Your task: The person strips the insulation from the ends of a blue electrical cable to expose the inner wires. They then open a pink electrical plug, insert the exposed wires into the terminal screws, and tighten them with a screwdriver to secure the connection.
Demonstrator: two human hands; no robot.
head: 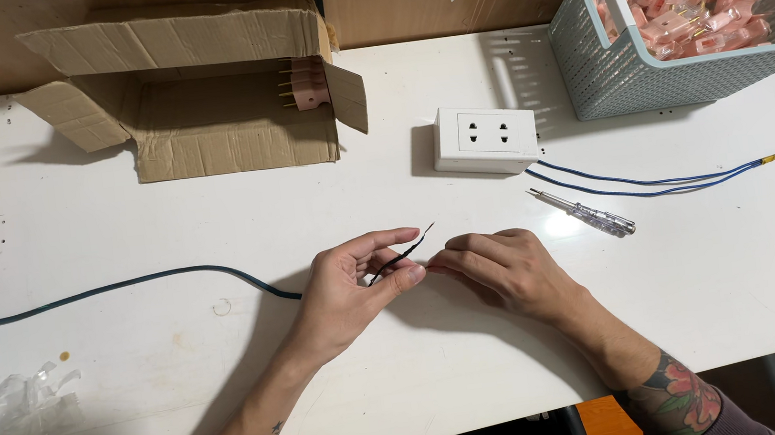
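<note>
The left hand (351,284) pinches the thin dark cable (126,285) near its split end, low over the white bench (71,222). The end points up and right. The right hand (498,268) fingers, curled, touch it just beside the left thumb.

Matt cardboard box (205,122), glossy table (421,358).

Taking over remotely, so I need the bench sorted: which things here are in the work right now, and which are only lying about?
In hand:
- left hand pinching the dark cable
- right hand at the cable's split end

Lying about:
- white socket box with blue wires
- tester screwdriver
- cardboard box
- basket of pink plugs
- clear plastic wrap
</note>
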